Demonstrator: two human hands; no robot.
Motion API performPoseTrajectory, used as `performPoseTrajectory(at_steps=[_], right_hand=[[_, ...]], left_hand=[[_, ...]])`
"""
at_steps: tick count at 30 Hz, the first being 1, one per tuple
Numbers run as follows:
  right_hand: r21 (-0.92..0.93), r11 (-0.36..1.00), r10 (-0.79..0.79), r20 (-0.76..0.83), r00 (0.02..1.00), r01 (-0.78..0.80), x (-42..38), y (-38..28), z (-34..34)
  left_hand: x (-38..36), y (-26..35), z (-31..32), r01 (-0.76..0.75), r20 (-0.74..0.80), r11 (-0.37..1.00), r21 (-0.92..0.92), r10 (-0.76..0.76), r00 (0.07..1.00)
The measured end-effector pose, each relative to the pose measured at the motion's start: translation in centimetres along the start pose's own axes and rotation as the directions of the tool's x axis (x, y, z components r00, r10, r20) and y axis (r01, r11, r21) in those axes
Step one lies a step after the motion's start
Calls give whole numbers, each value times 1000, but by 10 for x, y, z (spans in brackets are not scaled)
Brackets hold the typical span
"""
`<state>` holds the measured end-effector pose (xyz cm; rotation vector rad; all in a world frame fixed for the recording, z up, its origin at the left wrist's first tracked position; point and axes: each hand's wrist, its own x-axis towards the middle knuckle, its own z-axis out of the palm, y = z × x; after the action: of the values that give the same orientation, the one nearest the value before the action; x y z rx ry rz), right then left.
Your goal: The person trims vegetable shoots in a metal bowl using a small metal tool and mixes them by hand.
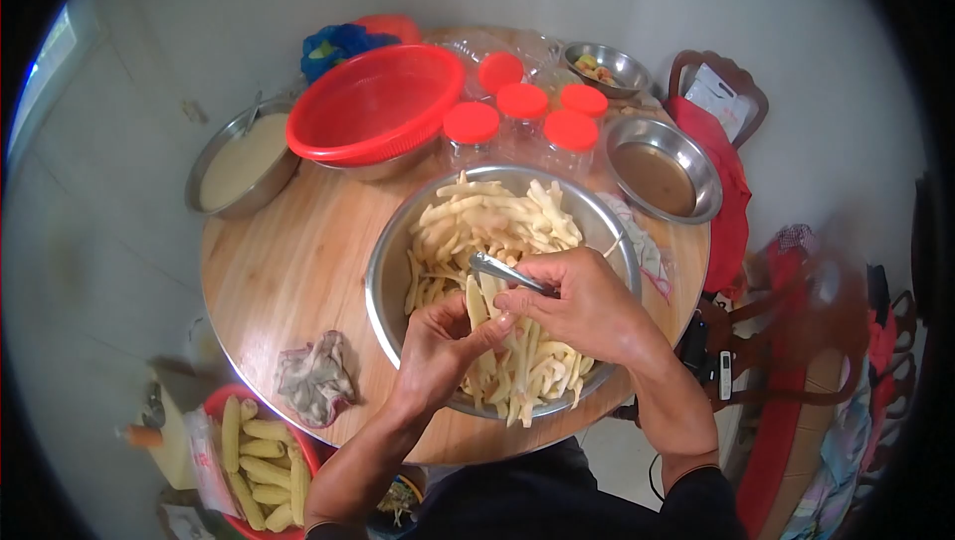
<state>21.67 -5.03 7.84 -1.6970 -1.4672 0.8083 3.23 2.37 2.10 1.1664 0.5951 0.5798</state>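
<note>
My left hand (438, 346) is closed around pale yellow pieces (476, 303), long and slender, above the large steel basin (376, 286). My right hand (579, 301) grips a slim silver metal tool (497, 270), whose rounded end points up and left; its other end is hidden in the fingers. The fingertips of both hands meet at the held pieces. Under them, the basin holds a heap of pale yellow strips (497, 217), some forked like fingers. Several strips lie along its near rim, below my hands.
Behind the basin stand clear jars with red lids (522, 100) and a red colander (378, 102). Steel bowls hold creamy liquid (244, 162) and brownish liquid (652, 177). A crumpled cloth (316, 378) lies left. Below the table, a red tub (224, 401) holds yellow cobs (264, 470).
</note>
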Motion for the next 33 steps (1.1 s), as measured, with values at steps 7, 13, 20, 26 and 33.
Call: performPoseTrajectory(at_steps=[7, 13, 20, 26, 33], right_hand=[[281, 958, 76, -45, 996, -61, -6, 6, 1], [474, 875, 185, -143, 972, -97, -20, 14, -10], [290, 934, 188, 104, 977, -211, -31, 30, -10], [-195, 976, 117, 84, 990, -99, -34, 13, 0], [-238, 971, -54, -79, 995, 33, -43, 8, 2]], left_hand=[[-3, -1, -3, -23, -51, 986, -165, 15, 999], [-5, 3, -22, -108, -174, 913, -393, 42, 984], [-8, 11, -32, 47, -95, 988, -146, -62, 994], [-13, 13, -26, 102, -22, 993, -55, -103, 994], [-18, 8, -25, 41, -80, 972, 231, -23, 997]])
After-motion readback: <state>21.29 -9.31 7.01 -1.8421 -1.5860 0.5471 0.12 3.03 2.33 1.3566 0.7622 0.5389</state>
